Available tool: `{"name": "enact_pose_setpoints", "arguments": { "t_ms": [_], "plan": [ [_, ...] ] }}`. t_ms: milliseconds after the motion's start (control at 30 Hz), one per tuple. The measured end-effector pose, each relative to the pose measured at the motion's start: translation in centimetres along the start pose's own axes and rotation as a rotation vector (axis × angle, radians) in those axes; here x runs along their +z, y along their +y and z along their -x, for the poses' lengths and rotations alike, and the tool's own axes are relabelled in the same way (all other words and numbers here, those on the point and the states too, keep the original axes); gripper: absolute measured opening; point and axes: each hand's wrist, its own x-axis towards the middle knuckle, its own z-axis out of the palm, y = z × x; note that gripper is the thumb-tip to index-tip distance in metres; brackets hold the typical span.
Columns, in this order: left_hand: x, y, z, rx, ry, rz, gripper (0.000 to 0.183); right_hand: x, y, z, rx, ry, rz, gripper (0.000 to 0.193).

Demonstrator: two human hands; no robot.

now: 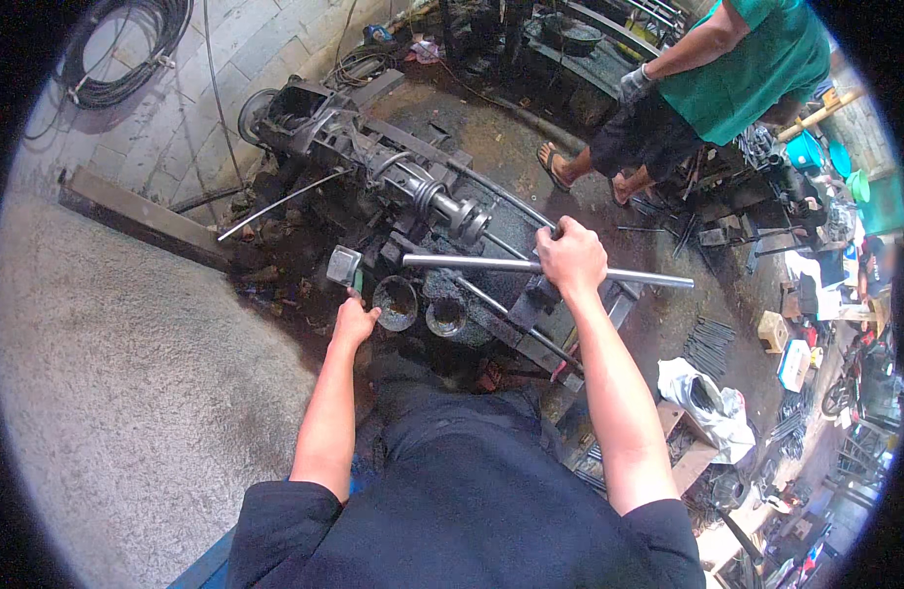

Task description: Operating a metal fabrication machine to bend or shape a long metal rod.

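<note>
My right hand is closed round a long, smooth metal rod. The rod lies crosswise over the bed of a greasy machine with a ribbed metal spindle, sticking out on both sides of my fist. A dark bar of the machine runs up to my knuckles. My left hand, lower and to the left, has its fingers wrapped round a green handle topped by a pale square head; its exact kind is unclear. Close beside this hand sit two round metal bowls with dark contents.
Across the machine stands a person in a green shirt, a gloved hand hanging. A thin rod juts out leftward. Metal shavings lie about the machine bed. To the right are bundled rods and a white sack. A cable coil hangs upper left.
</note>
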Motion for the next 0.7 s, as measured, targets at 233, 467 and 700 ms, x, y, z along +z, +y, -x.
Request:
{"name": "enact_pose_setpoints", "arguments": {
  "t_ms": [233, 467, 700],
  "plan": [
    [-0.1, 0.2, 0.0, 0.015, -0.011, 0.017, 0.054, 0.0, 0.0, -0.2, 0.002, -0.015, 0.004, 0.033],
    [0.3, -0.6, -0.4, 0.026, 0.009, 0.016, 0.054, 0.3, -0.1, -0.1, 0.000, -0.004, -0.001, 0.033],
    [0.5, -0.7, -0.3, 0.019, 0.004, 0.021, 0.061, 0.4, -0.2, -0.2, -0.016, 0.008, -0.014, 0.032]
  ]
}}
